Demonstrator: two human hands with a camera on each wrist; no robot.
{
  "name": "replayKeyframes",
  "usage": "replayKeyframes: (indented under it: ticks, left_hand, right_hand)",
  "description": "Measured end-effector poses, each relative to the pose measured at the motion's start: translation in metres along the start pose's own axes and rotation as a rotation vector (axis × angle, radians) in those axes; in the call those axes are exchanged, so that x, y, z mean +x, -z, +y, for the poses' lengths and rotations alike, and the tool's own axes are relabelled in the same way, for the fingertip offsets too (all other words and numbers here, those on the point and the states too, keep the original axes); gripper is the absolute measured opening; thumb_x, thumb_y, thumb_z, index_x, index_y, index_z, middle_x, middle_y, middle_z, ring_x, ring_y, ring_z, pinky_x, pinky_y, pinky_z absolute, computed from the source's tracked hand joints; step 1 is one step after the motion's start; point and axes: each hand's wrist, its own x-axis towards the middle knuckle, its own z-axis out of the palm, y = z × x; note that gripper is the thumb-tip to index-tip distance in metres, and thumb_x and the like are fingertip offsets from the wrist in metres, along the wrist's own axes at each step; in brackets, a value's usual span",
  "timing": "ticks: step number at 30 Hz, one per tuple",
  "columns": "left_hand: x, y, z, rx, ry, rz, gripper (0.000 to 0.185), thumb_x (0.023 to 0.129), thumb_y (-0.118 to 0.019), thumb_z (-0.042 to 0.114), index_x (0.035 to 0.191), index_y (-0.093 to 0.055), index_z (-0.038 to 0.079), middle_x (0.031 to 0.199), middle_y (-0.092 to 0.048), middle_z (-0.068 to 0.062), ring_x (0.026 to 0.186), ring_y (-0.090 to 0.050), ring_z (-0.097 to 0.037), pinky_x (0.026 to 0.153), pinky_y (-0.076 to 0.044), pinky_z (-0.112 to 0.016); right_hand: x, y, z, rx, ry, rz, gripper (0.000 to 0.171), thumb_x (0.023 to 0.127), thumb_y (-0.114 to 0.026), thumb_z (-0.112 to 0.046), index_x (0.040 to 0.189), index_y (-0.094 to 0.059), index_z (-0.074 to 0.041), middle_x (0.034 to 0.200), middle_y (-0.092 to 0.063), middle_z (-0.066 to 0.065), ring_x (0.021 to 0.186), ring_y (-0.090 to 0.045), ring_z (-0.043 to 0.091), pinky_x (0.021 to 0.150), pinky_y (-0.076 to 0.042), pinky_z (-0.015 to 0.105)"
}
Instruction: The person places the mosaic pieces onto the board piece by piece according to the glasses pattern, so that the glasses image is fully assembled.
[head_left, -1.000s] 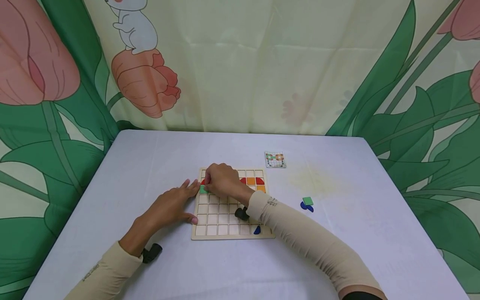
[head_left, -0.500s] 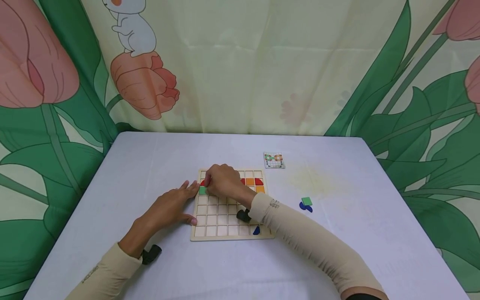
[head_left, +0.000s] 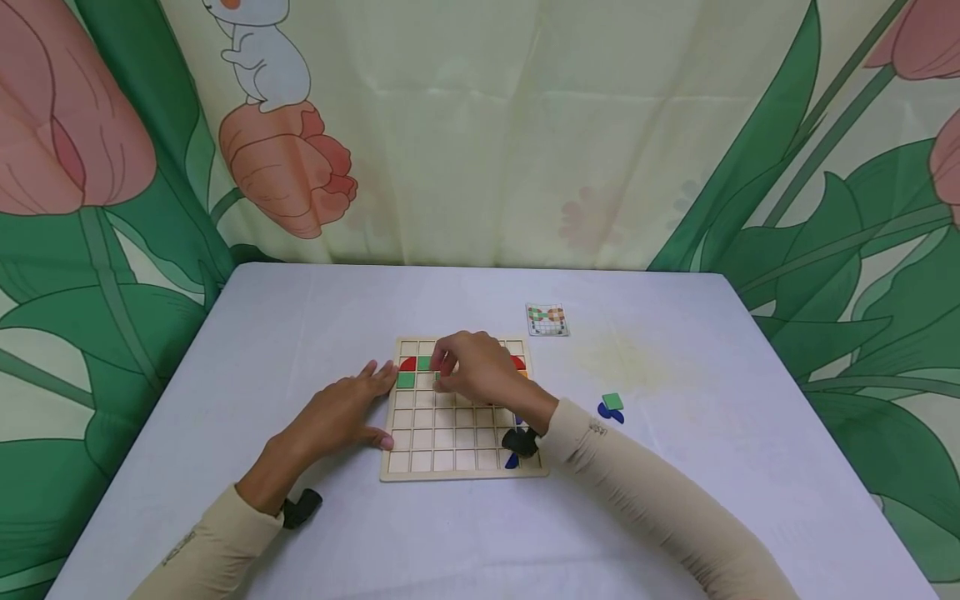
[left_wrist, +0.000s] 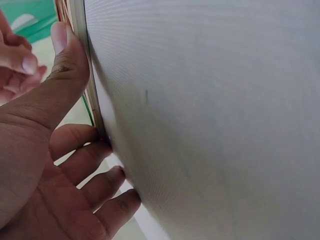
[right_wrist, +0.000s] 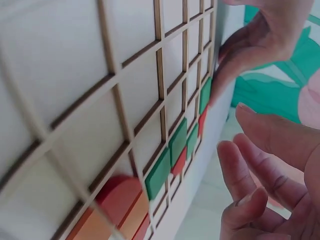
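A wooden grid board [head_left: 424,438] lies on the table, with colored pieces in its far rows. My left hand [head_left: 337,417] rests along its left side; in the left wrist view the thumb [left_wrist: 72,60] is on the frame, and the other fingers extend past it. Over the far rows, my right hand [head_left: 483,367] hovers with fingers loosely bent; the right wrist view shows nothing between thumb and fingertips. At the upper left sit a red rounded piece [head_left: 408,364] and green squares [head_left: 406,381]. Orange [right_wrist: 92,229] and red pieces show in the right wrist view. My right hand hides some of the pieces.
A small pattern card [head_left: 547,320] lies behind the board. Right of the board, a loose green square [head_left: 612,402] overlaps blue rounded pieces [head_left: 617,416]. A blue piece [head_left: 512,461] sits in the board's near right. A printed curtain [head_left: 480,167] hangs behind the table.
My right hand has lifted off the upper-left cells and moved right, its fingers parting. A green square beside the red piece is now uncovered. My left hand stays where it was.
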Motion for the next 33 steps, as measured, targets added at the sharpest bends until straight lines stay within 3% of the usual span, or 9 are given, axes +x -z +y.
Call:
replayKeyframes:
  ticks: [9, 14, 22, 33]
  left_hand:
    - [0.0, -0.002, 0.0, 0.005, 0.008, 0.008, 0.113, 0.059, -0.091, 0.042, 0.153, -0.038, 0.008, 0.159, -0.037, -0.012, 0.148, -0.032, -0.038, 0.105, -0.043, -0.061]
    - [0.0, -0.002, 0.001, 0.005, 0.004, 0.011, 0.113, 0.059, -0.091, 0.041, 0.153, -0.038, 0.008, 0.159, -0.037, -0.012, 0.149, -0.031, -0.038, 0.106, -0.042, -0.062]
    - [0.0, -0.001, 0.001, 0.014, 0.002, 0.013, 0.113, 0.06, -0.091, 0.042, 0.153, -0.038, 0.008, 0.159, -0.037, -0.012, 0.149, -0.031, -0.038, 0.105, -0.043, -0.061]
    - [0.002, -0.004, -0.001, 0.014, -0.007, 0.016, 0.113, 0.059, -0.09, 0.043, 0.152, -0.038, 0.007, 0.159, -0.037, -0.012, 0.149, -0.031, -0.038, 0.106, -0.042, -0.061]
  right_hand:
    - [-0.03, 0.015, 0.022, 0.023, -0.011, 0.054, 0.019, 0.081, -0.083, -0.024, 0.097, -0.074, -0.02, 0.078, -0.067, -0.014, 0.083, -0.062, 0.015, 0.066, -0.045, 0.033]
    - [-0.045, 0.024, 0.035, 0.043, -0.078, 0.082, 0.019, 0.08, -0.084, -0.024, 0.096, -0.074, -0.021, 0.078, -0.066, -0.012, 0.087, -0.062, 0.018, 0.067, -0.046, 0.033]
    - [-0.07, 0.039, 0.055, 0.042, -0.178, 0.106, 0.025, 0.078, -0.086, -0.024, 0.1, -0.074, -0.02, 0.083, -0.066, -0.008, 0.073, -0.055, 0.019, 0.062, -0.044, 0.032]
    - [-0.102, 0.047, 0.09, 0.028, -0.272, 0.103, 0.021, 0.078, -0.086, -0.019, 0.097, -0.075, -0.02, 0.084, -0.066, -0.005, 0.079, -0.054, 0.02, 0.063, -0.046, 0.031]
